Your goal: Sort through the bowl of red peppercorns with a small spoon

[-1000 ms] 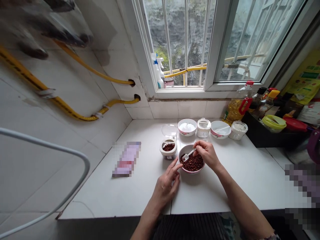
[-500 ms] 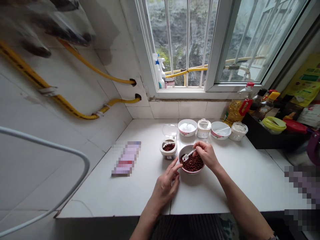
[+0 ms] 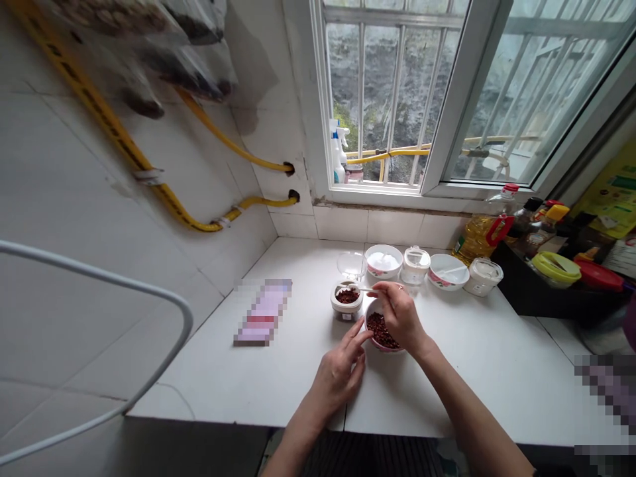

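Over the spice jar (image 3: 346, 311), the spoon (image 3: 364, 289) the right hand (image 3: 402, 317) pinches may spill if tilted, left hand (image 3: 340, 370) loosely touching the bowl (image 3: 373, 307).

A kitchen: below the white-framed barred window (image 3: 461, 99) stand a clear, red-capped bottle of yellow oil (image 3: 477, 232) and flower-patterned white bowls (image 3: 444, 282).

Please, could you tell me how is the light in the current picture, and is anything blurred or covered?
Head view: daylight through the window is brightest, the left wall dimmer; head view: coarse pixel blocks cover a purple item on the counter; head view: the white spoon is hard to trace over the pale rim of the jar.
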Tool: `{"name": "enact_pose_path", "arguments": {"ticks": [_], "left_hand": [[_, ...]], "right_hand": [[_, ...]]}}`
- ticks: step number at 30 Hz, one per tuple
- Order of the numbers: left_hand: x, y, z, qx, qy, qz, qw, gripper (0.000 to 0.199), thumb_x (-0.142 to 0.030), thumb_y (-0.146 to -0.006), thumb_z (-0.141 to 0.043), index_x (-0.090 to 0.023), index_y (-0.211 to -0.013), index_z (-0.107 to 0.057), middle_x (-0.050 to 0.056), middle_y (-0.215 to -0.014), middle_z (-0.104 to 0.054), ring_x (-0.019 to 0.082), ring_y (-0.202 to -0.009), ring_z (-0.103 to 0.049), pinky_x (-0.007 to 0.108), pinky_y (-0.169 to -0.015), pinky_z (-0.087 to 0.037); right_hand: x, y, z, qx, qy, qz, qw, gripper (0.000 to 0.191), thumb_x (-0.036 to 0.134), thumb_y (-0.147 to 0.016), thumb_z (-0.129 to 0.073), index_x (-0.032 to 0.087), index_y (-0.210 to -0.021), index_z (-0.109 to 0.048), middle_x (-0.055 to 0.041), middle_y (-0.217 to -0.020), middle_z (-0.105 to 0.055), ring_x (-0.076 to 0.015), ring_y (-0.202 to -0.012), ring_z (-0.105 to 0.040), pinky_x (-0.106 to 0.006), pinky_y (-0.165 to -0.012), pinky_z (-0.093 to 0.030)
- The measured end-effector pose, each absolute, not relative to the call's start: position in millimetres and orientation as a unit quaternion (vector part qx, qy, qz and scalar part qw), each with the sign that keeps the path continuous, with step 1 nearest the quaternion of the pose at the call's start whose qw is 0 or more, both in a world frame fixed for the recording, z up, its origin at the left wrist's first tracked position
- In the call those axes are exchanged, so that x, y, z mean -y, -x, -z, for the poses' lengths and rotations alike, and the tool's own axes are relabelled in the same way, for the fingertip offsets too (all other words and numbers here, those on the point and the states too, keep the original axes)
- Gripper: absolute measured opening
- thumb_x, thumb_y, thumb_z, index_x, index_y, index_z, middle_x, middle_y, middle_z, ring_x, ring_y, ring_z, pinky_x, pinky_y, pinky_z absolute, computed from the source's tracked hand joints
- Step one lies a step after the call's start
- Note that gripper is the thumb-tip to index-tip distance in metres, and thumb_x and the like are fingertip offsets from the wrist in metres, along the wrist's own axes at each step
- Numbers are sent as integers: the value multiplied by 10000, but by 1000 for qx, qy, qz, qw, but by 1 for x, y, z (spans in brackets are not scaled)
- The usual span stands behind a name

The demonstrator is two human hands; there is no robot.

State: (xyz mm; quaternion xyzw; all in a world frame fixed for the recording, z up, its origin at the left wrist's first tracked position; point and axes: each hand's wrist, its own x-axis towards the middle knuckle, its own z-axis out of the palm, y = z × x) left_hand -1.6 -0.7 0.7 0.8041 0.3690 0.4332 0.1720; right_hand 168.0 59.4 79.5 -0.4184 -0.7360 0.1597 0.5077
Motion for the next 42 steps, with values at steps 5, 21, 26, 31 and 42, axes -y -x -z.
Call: {"name": "enact_pose_path", "arguments": {"ticks": [5, 21, 26, 31, 42], "left_hand": [[0, 2, -1, -374, -809, -422, 165, 547, -33, -884, -441, -246, -1387, -462, 180, -1505, -478, 126, -806, -704, 277, -757, -599], [2, 4, -5, -369, -810, -424, 169, 481, -59, -911, -447, -243, -1354, -473, 181, -1494, -493, 109, -759, -695, 257, -720, -595], [2, 4, -5, -370, -809, -422, 176, 471, -61, -918, -458, -243, -1353, -472, 183, -1500, -486, 109, -778, -700, 261, -729, -598], [2, 4, -5, -368, -808, -420, 188, 466, -68, -924, -459, -238, -1357, -470, 180, -1505, -480, 120, -829, -716, 279, -775, -610], [2, 4, -6, -370, -808, -421, 182, 462, -68, -915, -454, -244, -1341, -489, 159, -1502, -490, 108, -792, -711, 259, -765, -607]], "right_hand": [[-57, -167, -80, 805, 369, -21, 463, 232, 100, -939, -422, 220, -985, -615, -48, -879, -765, -202, -779, -685, -430, -981, -452], [-57, -209, -73, 783, 470, -153, 378, 189, 132, -778, -472, 233, -692, -606, -15, -711, -702, -202, -774, -623, -355, -860, -472], [-57, -210, -76, 709, 506, -259, 418, 157, 181, -785, -468, 224, -697, -591, 22, -556, -653, -166, -589, -610, -311, -731, -491], [-58, -214, -77, 622, 519, -364, 460, 132, 238, -770, -480, 208, -739, -605, 25, -508, -645, -159, -493, -605, -261, -559, -464], [-56, -206, -76, 706, 491, -286, 423, 186, 130, -782, -464, 229, -674, -578, 55, -472, -630, -150, -481, -591, -306, -713, -507]]}}
